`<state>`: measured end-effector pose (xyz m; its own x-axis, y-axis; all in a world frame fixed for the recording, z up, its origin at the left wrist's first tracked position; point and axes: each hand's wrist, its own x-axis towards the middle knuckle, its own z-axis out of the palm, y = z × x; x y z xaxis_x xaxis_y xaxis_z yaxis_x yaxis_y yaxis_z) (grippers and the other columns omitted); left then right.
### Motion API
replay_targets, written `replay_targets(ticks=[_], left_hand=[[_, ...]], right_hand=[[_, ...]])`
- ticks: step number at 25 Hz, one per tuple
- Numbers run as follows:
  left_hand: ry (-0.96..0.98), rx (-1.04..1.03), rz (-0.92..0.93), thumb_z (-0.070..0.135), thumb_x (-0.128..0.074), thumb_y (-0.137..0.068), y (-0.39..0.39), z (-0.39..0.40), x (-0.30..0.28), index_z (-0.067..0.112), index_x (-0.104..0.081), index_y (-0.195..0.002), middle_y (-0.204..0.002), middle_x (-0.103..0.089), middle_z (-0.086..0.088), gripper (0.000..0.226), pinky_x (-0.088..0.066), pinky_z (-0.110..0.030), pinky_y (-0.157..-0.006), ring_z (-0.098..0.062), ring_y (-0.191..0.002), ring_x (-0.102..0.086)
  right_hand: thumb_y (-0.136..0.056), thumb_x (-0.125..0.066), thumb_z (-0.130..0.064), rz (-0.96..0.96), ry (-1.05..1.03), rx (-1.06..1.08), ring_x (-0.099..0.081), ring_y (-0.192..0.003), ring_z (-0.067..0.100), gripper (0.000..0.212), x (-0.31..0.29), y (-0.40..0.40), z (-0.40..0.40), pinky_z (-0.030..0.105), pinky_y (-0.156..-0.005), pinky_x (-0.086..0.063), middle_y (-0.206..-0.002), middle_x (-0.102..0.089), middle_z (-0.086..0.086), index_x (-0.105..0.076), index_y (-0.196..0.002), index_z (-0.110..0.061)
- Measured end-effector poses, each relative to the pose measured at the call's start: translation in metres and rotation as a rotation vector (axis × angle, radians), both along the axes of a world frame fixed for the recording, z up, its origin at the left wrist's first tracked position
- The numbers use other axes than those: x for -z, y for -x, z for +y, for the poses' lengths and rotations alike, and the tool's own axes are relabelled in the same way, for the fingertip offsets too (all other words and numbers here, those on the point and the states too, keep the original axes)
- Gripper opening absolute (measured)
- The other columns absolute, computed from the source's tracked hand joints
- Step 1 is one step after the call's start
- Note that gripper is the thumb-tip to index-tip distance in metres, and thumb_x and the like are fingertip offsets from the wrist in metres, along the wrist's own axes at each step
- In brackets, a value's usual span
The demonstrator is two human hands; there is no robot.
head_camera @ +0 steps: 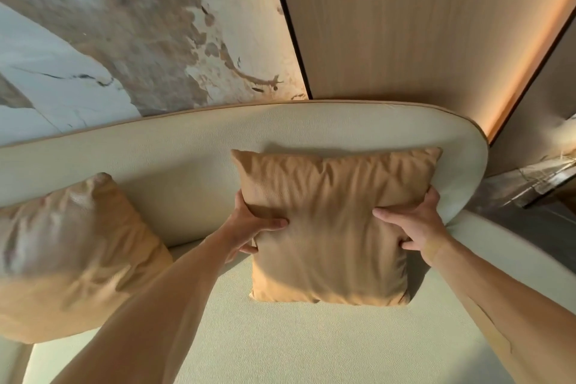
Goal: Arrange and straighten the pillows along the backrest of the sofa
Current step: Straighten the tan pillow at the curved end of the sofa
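A tan square pillow (pixel 330 227) stands upright on the cream sofa seat (pixel 280 337), leaning against the curved cream backrest (pixel 187 146) near its right end. My left hand (pixel 249 224) grips the pillow's left edge, thumb on the front. Gripping the right edge is my right hand (pixel 414 231), its fingers wrapped behind. A second tan pillow (pixel 71 256) leans against the backrest at the left, slightly tilted and blurred.
Behind the sofa rises a marble-patterned wall panel (pixel 109 40) and a wooden panel (pixel 405 25) with a glowing light strip. A dark side surface (pixel 536 187) with a pale blurred object sits to the right of the sofa.
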<state>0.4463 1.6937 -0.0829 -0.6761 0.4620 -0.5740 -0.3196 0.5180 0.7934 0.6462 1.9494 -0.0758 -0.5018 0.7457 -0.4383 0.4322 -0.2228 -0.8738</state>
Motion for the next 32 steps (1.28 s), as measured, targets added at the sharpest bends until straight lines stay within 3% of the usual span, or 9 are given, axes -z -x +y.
replay_targets(ticks=[4, 10, 15, 21, 25, 27, 30, 32], left_hand=[[-0.016, -0.040, 0.060, 0.033, -0.096, -0.043, -0.004, 0.001, -0.022, 0.045, -0.027, -0.132, -0.126, -0.054, 0.009, 0.114, -0.056, -0.054, -0.084, -0.023, -0.112, -0.057], [-0.070, -0.095, 0.114, 0.014, -0.093, -0.058, -0.007, 0.004, -0.039, 0.039, -0.026, -0.134, -0.120, -0.052, 0.008, 0.105, -0.055, -0.051, -0.087, -0.018, -0.101, -0.056], [-0.048, -0.099, 0.105, 0.019, -0.094, -0.056, -0.007, -0.001, -0.028, 0.036, -0.030, -0.128, -0.122, -0.053, 0.005, 0.098, -0.057, -0.050, -0.088, -0.022, -0.110, -0.057], [-0.027, -0.081, 0.143, 0.030, -0.095, -0.053, -0.013, 0.009, -0.029, 0.036, -0.031, -0.126, -0.120, -0.055, 0.004, 0.098, -0.059, -0.050, -0.084, -0.021, -0.107, -0.058], [-0.047, -0.028, 0.096, 0.020, -0.092, -0.064, -0.024, 0.026, -0.034, 0.034, -0.027, -0.132, -0.116, -0.053, 0.006, 0.095, -0.060, -0.030, -0.061, -0.011, -0.098, -0.057], [-0.047, 0.000, 0.097, 0.020, -0.091, -0.064, -0.027, 0.033, -0.033, 0.033, -0.026, -0.134, -0.115, -0.052, 0.009, 0.096, -0.055, -0.026, -0.057, -0.008, -0.097, -0.055], [-0.048, -0.008, 0.111, 0.021, -0.092, -0.063, -0.026, 0.040, -0.028, 0.031, -0.026, -0.135, -0.115, -0.052, 0.010, 0.098, -0.055, -0.027, -0.062, -0.008, -0.099, -0.055], [-0.017, -0.015, 0.149, 0.028, -0.095, -0.057, -0.024, 0.043, -0.023, 0.031, -0.028, -0.133, -0.116, -0.054, 0.009, 0.102, -0.058, -0.040, -0.081, -0.017, -0.107, -0.058]], right_hand=[[-0.060, -0.092, -0.018, 0.037, -0.007, 0.020, -0.041, -0.132, 0.026, 0.122, -0.017, -0.002, -0.002, 0.063, -0.097, -0.042, -0.151, -0.034, -0.006, -0.010, -0.148, -0.040], [-0.064, -0.090, -0.014, 0.121, -0.046, -0.010, -0.046, -0.125, 0.023, 0.107, -0.040, 0.003, 0.003, 0.053, -0.089, -0.049, -0.142, -0.039, -0.008, -0.020, -0.141, -0.040], [-0.059, -0.093, -0.018, 0.093, -0.053, -0.022, -0.045, -0.127, 0.024, 0.111, -0.030, 0.002, 0.003, 0.046, -0.076, -0.052, -0.144, -0.036, -0.005, -0.020, -0.141, -0.039], [-0.061, -0.092, -0.028, 0.054, -0.059, -0.012, -0.043, -0.131, 0.024, 0.106, -0.032, -0.006, 0.014, 0.054, -0.088, -0.051, -0.147, -0.035, -0.005, -0.021, -0.139, -0.041], [-0.064, -0.090, -0.025, 0.005, -0.058, 0.029, -0.041, -0.131, 0.025, 0.101, -0.037, -0.018, 0.032, 0.059, -0.097, -0.046, -0.146, -0.036, -0.003, -0.024, -0.139, -0.038], [-0.064, -0.090, -0.027, -0.037, -0.059, 0.033, -0.042, -0.131, 0.027, 0.101, -0.036, -0.022, 0.038, 0.060, -0.098, -0.045, -0.146, -0.037, -0.001, -0.024, -0.139, -0.036], [-0.064, -0.090, -0.029, -0.057, -0.042, 0.029, -0.041, -0.132, 0.029, 0.101, -0.032, -0.023, 0.044, 0.062, -0.100, -0.044, -0.147, -0.036, -0.001, -0.023, -0.140, -0.037], [-0.065, -0.089, -0.030, -0.069, -0.043, 0.015, -0.040, -0.133, 0.029, 0.100, -0.033, -0.021, 0.047, 0.062, -0.100, -0.043, -0.148, -0.035, -0.001, -0.023, -0.140, -0.037]])
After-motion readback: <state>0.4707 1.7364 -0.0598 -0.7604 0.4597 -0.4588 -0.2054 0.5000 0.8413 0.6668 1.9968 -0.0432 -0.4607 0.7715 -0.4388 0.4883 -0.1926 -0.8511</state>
